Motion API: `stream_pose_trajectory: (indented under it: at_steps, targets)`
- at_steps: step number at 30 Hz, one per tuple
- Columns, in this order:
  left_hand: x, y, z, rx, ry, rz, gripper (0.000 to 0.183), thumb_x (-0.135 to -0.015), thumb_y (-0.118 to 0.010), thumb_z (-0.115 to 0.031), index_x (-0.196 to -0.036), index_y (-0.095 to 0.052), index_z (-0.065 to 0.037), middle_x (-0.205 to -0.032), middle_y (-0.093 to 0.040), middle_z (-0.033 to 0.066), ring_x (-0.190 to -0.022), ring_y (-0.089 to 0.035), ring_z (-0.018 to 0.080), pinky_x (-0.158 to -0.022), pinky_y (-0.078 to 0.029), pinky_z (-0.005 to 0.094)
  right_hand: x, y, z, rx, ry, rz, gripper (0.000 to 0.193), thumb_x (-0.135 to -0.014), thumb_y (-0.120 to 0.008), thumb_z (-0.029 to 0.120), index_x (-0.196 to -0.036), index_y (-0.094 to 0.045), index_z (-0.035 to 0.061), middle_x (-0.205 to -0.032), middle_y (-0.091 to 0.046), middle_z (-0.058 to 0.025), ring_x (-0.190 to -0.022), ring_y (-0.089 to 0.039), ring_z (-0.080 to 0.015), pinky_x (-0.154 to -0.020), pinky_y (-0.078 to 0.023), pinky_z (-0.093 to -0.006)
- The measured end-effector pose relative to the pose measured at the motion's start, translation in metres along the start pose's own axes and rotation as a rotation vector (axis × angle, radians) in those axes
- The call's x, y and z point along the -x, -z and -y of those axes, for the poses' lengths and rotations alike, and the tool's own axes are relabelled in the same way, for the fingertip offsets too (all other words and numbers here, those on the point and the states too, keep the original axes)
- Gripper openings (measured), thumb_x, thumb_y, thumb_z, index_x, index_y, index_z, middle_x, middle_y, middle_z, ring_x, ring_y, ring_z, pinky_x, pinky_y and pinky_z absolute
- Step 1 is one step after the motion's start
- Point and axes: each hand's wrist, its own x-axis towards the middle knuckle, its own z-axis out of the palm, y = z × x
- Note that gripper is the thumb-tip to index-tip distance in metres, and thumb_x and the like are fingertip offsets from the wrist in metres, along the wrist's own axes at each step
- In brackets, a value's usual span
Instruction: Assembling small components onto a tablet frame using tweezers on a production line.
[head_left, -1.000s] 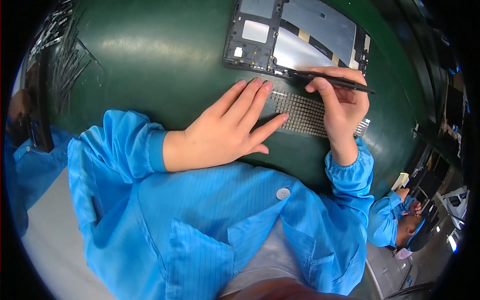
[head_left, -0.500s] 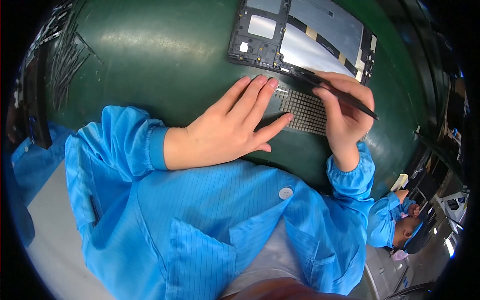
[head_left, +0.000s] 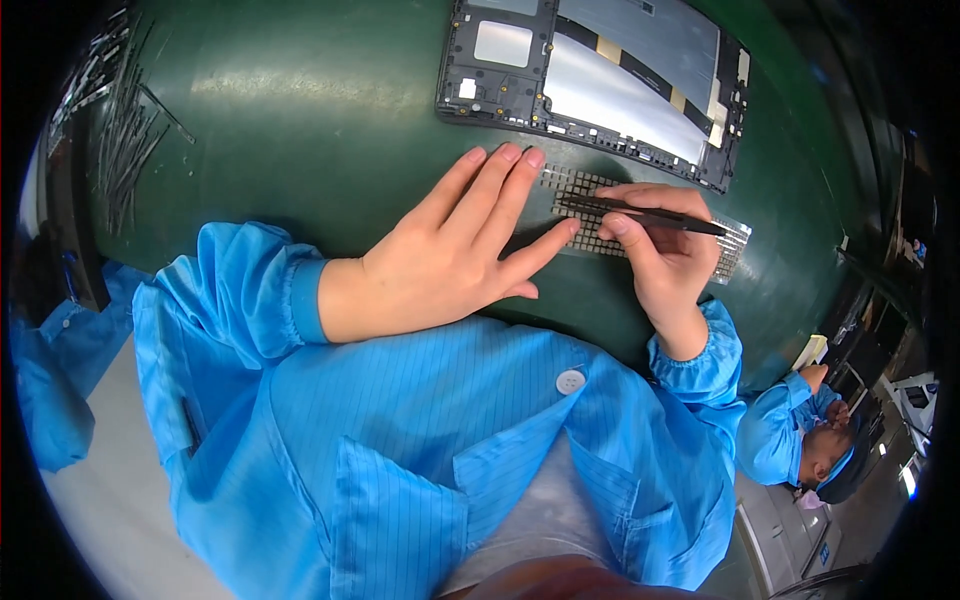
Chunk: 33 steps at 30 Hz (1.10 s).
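Black tweezers (head_left: 660,214) are pinched in my right hand (head_left: 668,252). Their tips point left over a clear sheet of small grey square pads (head_left: 585,235) laid in rows. Part of that sheet lies under my right hand, and its right end shows past the wrist. My left hand (head_left: 440,248) lies flat with fingers spread, the fingertips at the sheet's left edge. Beyond both hands rests an opened tablet-like device (head_left: 625,105), with a black frame, silver panels and a dark ribbon strip. Whether the tweezer tips hold a pad is too small to tell.
A bundle of thin dark strips (head_left: 125,150) lies at the left of the green tabletop (head_left: 290,110). Beside it stands a dark upright edge (head_left: 72,230). At the lower right another person in a blue sleeve (head_left: 775,430) sits nearby.
My right hand has brought the tweezers from the device's near edge back over the pad sheet, turning them flatter. My left hand keeps nearly the same place. The view has shifted slightly.
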Motion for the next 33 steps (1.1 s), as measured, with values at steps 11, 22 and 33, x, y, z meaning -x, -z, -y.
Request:
stream_pose_trajectory:
  at_steps: [11,22,33]
  targets:
    - [-0.002,0.002,-0.002,0.014,0.001,0.015,0.075,-0.064,-0.062,-0.052,-0.132,-0.052,-0.023,-0.134,-0.045,0.0287,-0.124,-0.046,0.0387,-0.104,-0.038,0.0447,0.003,0.011,-0.002,0.122,0.252,0.014,0.023,-0.077,-0.067,-0.012,-0.095,-0.054,-0.0049,-0.097,-0.064,-0.0244,-0.084,-0.066,-0.0251,-0.072,-0.055,-0.0318]
    - [-0.001,0.001,-0.003,0.012,0.004,0.003,0.075,-0.065,-0.062,-0.052,-0.133,-0.052,-0.023,-0.133,-0.045,0.0282,-0.124,-0.046,0.0381,-0.105,-0.038,0.0451,0.001,0.009,0.004,-0.025,0.005,0.005,0.023,-0.083,-0.065,-0.007,-0.102,-0.053,-0.0042,-0.102,-0.065,-0.0192,-0.081,-0.064,-0.0158,-0.07,-0.055,-0.0254]
    - [0.002,0.001,0.001,-0.005,-0.008,0.01,0.074,-0.068,-0.061,-0.053,-0.134,-0.05,-0.024,-0.134,-0.045,0.0283,-0.123,-0.047,0.0381,-0.105,-0.038,0.0451,-0.002,0.004,-0.005,0.244,0.264,0.084,0.022,-0.079,-0.07,-0.004,-0.097,-0.057,-0.0043,-0.097,-0.067,-0.0168,-0.087,-0.066,-0.0194,-0.075,-0.055,-0.0284]
